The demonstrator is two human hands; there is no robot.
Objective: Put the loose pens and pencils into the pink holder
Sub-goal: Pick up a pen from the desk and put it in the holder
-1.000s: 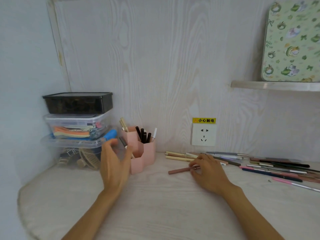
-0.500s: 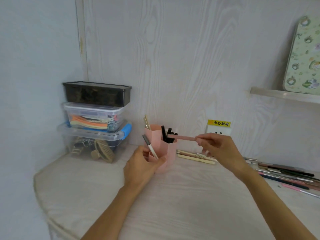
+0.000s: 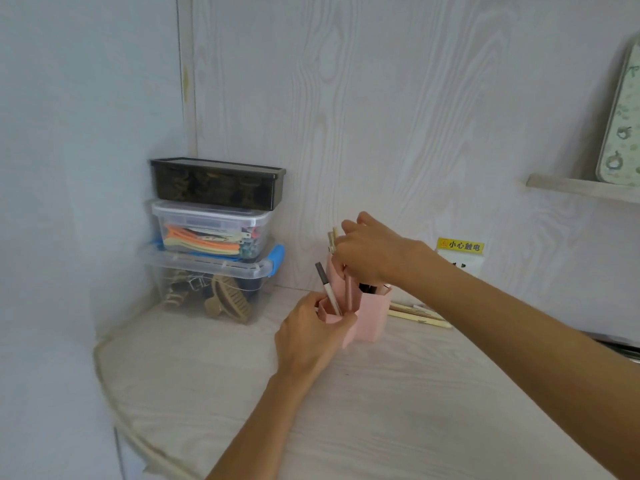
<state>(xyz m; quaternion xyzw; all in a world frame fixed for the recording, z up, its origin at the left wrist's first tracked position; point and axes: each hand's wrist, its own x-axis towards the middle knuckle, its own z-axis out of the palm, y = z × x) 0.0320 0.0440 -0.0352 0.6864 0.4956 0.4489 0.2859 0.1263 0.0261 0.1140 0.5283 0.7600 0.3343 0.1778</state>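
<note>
Two hands meet at the pink plastic holder with several angular compartments (image 3: 372,318), which stands on the pale wood-grain desk (image 3: 346,410) near its back edge, beside the wall. The left hand (image 3: 311,337) has its fingers curled round the holder's front-left compartment, bracing it. The right hand (image 3: 367,251) reaches in from the right, fingers closed together on the top of a brownish-pink pencil (image 3: 350,289).

That pencil stands nearly upright, its long axis pointing down into a middle compartment, its lower part already inside the rim; its grasped end is hidden under the fingers. So the drop is straight down from the right fingertips, and the right hand is plainly the one to finish it. I judge that letting go is all this piece needs.

Already in the holder: a grey-capped white pen (image 3: 327,289) leaning left in the front compartment, some dark pens in the right one, and beige sticks at the back behind the right hand.

A few cream-coloured pencils (image 3: 420,315) lie flat on the desk just right of the holder, their long axes running left to right, nearer the right hand. Much of the task therefore looks undone.

Three stacked plastic storage boxes (image 3: 211,244) fill the back left corner.
</note>
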